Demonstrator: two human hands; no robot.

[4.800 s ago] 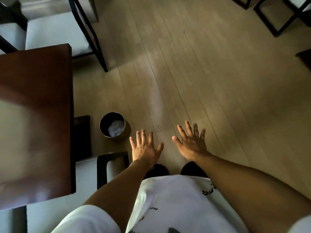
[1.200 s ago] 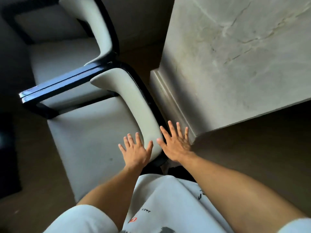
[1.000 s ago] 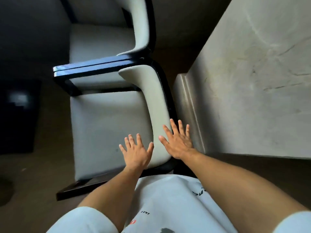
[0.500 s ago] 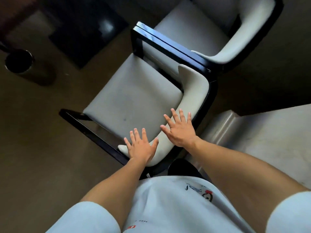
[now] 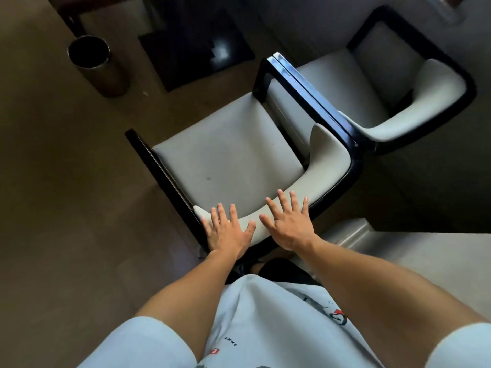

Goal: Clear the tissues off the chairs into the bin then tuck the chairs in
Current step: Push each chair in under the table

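Two chairs sit mid-frame, near chair (image 5: 228, 152) and far chair (image 5: 353, 86), with no tissues showing. Our left hand (image 5: 228, 232) and right hand (image 5: 289, 227) spread flat, gripping nothing. We think tucking remains; bin (image 5: 93, 62) stands upper left.

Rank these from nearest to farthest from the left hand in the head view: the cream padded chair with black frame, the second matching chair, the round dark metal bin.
1. Cream padded chair with black frame: directly under the left hand.
2. Second matching chair: beyond, upper right.
3. Round dark metal bin: upper left, on the floor.

Pale stone table (image 5: 425, 258), brown floor (image 5: 66, 208)
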